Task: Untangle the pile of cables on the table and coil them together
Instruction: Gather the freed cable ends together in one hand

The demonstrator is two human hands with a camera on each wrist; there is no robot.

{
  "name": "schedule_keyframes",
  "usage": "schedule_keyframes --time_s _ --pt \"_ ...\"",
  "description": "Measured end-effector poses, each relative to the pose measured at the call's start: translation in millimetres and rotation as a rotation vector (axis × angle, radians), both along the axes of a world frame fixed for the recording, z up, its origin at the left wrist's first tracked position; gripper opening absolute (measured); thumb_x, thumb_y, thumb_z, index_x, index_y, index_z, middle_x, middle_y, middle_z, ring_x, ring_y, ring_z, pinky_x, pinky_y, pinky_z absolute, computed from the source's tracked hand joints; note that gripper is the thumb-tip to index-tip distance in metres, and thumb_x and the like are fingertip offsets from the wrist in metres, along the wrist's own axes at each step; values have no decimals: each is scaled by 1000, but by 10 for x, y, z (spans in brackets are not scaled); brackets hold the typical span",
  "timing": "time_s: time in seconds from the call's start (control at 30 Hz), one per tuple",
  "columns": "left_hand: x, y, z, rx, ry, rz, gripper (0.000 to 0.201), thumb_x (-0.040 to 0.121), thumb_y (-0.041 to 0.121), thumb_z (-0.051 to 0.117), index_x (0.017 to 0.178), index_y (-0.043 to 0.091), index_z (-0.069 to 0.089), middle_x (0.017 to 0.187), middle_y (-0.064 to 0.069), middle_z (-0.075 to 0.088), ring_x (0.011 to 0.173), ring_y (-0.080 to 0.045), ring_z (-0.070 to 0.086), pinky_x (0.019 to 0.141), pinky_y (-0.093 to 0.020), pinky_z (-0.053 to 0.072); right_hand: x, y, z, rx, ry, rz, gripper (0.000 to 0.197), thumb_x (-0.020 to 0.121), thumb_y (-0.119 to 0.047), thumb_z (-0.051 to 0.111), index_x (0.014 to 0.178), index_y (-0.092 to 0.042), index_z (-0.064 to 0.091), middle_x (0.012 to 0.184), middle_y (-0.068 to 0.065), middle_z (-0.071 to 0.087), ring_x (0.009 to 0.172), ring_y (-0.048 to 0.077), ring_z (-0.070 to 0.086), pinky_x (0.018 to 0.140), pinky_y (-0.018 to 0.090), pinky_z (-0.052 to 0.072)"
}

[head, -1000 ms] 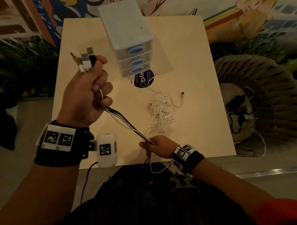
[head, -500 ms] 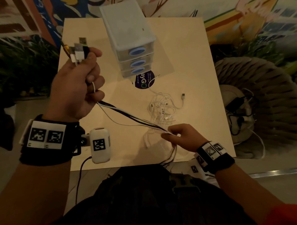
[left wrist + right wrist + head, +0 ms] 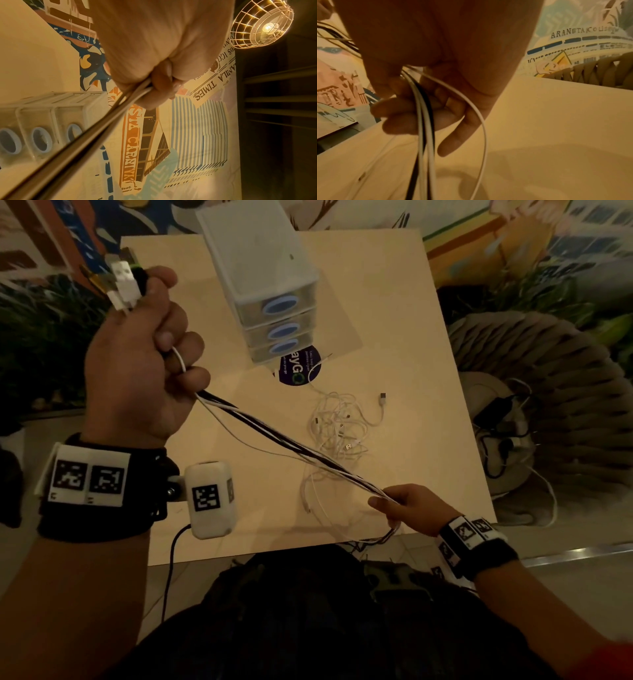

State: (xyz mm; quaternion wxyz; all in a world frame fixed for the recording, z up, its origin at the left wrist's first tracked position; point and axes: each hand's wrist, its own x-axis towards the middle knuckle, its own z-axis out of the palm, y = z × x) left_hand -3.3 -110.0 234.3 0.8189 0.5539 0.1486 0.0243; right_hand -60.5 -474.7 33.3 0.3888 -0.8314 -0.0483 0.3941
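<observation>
A: Since a second ago the right hand (image 3: 409, 510) has slid rightward along the cable bundle (image 3: 291, 445), drawing it taut toward the lower right of the head view.

B: And the left hand (image 3: 137, 364), upper left, is fisted around the plug ends (image 3: 123, 282). A white tangle (image 3: 337, 429) lies mid-table (image 3: 411, 337), below the drawer unit (image 3: 260, 272).

A: Left wrist view: fingers (image 3: 161, 83) curl tight on the cords, which run to the lower left.

B: Right wrist view: fingers (image 3: 402, 112) close loosely around black and white strands (image 3: 424, 121). The slack loop trailing over the table edge could snag the tangle, I think.
</observation>
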Motion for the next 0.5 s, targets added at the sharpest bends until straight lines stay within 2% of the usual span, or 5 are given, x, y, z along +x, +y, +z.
schedule_keyframes --time_s 0.13,0.27,0.3,0.4,0.5 --pt "3 -2 -18 -8 -32 -11 26 112 37 33 104 30 57 56 9 40 47 -5 27 43 -17 30 -35 104 -41 14 -34 -152 44 96 -54 56 57 -34 59 48 -11 47 48 10 50 62 32 44" --pt "-42 -139 -50 96 -28 -76 43 111 41 32 91 32 68 51 8 45 54 -9 41 60 -28 53 -8 213 -31 115 15 -29 43 92 -50 67 63 -21 55 56 -9 43 58 12 48 63 32 43" --pt "-58 -176 -45 110 -24 -100 41 111 42 31 91 32 66 51 8 43 55 -10 39 55 -27 51 -24 242 -38 91 65 43 45 90 -53 69 65 -18 56 58 -7 46 59 13 50 64 31 44" --pt "-82 -202 -9 57 -10 -139 37 110 47 30 90 31 57 55 7 34 53 -10 27 39 -19 26 -145 275 -70 -2 197 205 37 88 -58 68 76 -23 68 68 -4 66 67 11 63 70 29 49" --pt "-99 -160 13 -22 30 -154 37 110 49 27 89 31 52 53 6 26 49 -7 19 34 -16 20 -304 261 -155 20 219 281 31 89 -58 68 84 -28 74 77 -9 74 72 6 66 74 26 48"
